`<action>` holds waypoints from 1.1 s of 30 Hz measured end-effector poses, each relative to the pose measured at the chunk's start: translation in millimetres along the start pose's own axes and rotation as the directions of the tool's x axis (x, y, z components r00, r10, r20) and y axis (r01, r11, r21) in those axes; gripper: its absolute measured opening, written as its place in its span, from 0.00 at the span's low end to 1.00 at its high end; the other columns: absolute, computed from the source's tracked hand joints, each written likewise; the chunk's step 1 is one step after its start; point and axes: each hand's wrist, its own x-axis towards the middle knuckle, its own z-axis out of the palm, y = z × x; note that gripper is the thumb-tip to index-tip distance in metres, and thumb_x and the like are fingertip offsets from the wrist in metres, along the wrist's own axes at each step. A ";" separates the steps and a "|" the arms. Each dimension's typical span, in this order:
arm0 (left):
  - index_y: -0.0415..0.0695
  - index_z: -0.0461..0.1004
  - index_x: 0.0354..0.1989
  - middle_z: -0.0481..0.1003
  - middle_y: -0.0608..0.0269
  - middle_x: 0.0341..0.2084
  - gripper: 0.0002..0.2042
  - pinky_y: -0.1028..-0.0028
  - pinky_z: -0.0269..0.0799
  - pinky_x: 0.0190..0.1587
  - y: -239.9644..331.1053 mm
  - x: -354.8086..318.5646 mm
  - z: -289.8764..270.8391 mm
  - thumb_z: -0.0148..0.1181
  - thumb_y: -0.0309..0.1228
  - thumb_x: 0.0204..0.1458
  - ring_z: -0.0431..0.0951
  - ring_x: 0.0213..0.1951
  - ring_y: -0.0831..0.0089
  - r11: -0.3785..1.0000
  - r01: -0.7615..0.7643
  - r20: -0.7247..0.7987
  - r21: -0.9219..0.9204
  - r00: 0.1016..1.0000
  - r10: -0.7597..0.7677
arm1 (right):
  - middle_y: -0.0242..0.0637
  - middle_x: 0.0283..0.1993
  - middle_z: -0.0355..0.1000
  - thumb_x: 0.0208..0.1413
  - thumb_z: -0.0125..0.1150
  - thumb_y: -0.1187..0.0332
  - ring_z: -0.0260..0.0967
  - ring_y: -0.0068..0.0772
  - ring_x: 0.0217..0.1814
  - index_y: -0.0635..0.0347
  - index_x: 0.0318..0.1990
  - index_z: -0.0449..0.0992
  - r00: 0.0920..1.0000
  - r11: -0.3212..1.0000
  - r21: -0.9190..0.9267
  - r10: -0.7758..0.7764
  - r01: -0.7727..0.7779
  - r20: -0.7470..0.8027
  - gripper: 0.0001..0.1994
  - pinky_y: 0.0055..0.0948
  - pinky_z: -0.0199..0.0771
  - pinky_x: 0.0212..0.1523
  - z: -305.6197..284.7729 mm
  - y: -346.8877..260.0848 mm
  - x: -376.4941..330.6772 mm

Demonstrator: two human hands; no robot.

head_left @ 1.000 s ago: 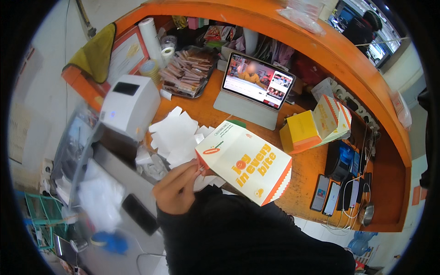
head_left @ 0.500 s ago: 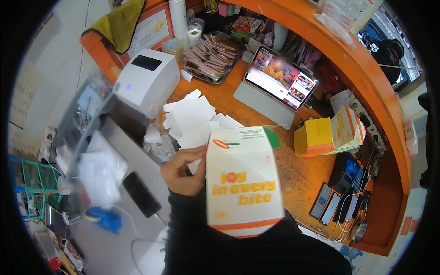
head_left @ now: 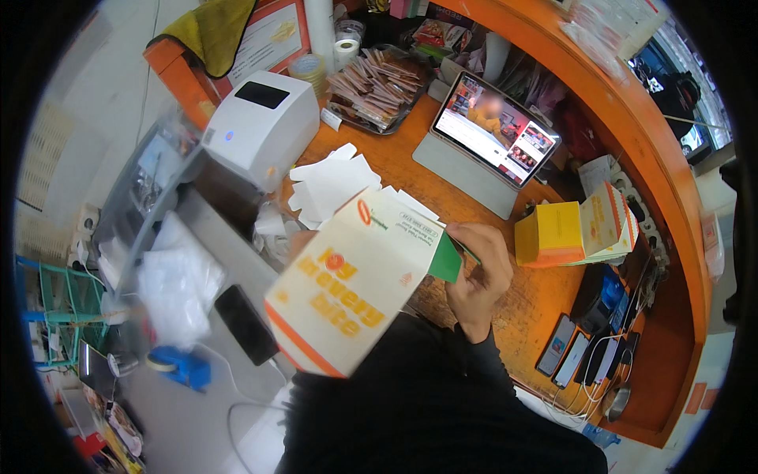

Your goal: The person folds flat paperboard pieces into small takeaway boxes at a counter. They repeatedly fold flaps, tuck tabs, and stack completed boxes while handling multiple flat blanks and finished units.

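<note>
A white cardboard food box (head_left: pixel 351 284) with yellow lettering, an orange band and a green side flap (head_left: pixel 448 265) is held tilted over the table's near edge. My left hand (head_left: pixel 300 240) is mostly hidden behind the box's upper left edge; only a bit of skin shows, and it supports the box. My right hand (head_left: pixel 485 276) is closed at the green flap, with thumb and fingers on either side of it. Behind the box, flat white cardboard blanks (head_left: pixel 335 186) lie in a loose pile on the wooden table.
A white label printer (head_left: pixel 264 130) stands at the left, with a tray of packets (head_left: pixel 375 87) beyond it. A tablet (head_left: pixel 493 130) leans at the back. Folded yellow and white boxes (head_left: pixel 568 229) sit at right, above several phones (head_left: pixel 557 345). A blue tape dispenser (head_left: pixel 180 367) lies lower left.
The box has swung left and tilted clockwise. My right hand has come into view at the green flap, while my left hand has become mostly hidden behind the box.
</note>
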 end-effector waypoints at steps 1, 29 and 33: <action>0.39 0.65 0.54 0.69 0.51 0.52 0.25 0.65 0.71 0.55 -3.6 -3.2 3.8 0.68 0.29 0.50 0.73 0.55 0.61 1.000 0.014 0.026 0.012 1.000 -0.014 | 0.38 0.40 0.73 0.37 0.62 0.85 0.71 0.38 0.44 0.58 0.42 0.82 0.998 0.996 -0.060 -0.063 0.064 0.020 0.21 0.31 0.74 0.41 1.4 -2.6 0.1; 0.42 0.75 0.51 0.78 0.62 0.44 0.22 0.66 0.72 0.50 -30.0 -3.5 -0.2 0.72 0.34 0.47 0.78 0.46 0.66 0.594 -0.279 0.037 0.754 0.922 0.385 | 0.36 0.38 0.73 0.34 0.70 0.83 0.73 0.32 0.37 0.63 0.36 0.83 0.977 0.970 0.237 -0.098 0.051 0.191 0.16 0.26 0.75 0.36 0.1 -41.0 -1.4; 0.41 0.74 0.51 0.78 0.60 0.45 0.21 0.69 0.73 0.49 -29.2 -3.2 -13.6 0.71 0.31 0.49 0.78 0.45 0.67 0.485 -0.271 0.056 0.832 0.909 0.413 | 0.37 0.43 0.72 0.35 0.68 0.83 0.73 0.36 0.39 0.63 0.45 0.80 0.945 0.980 0.147 -0.168 0.130 0.282 0.22 0.31 0.75 0.36 3.6 -48.4 -2.8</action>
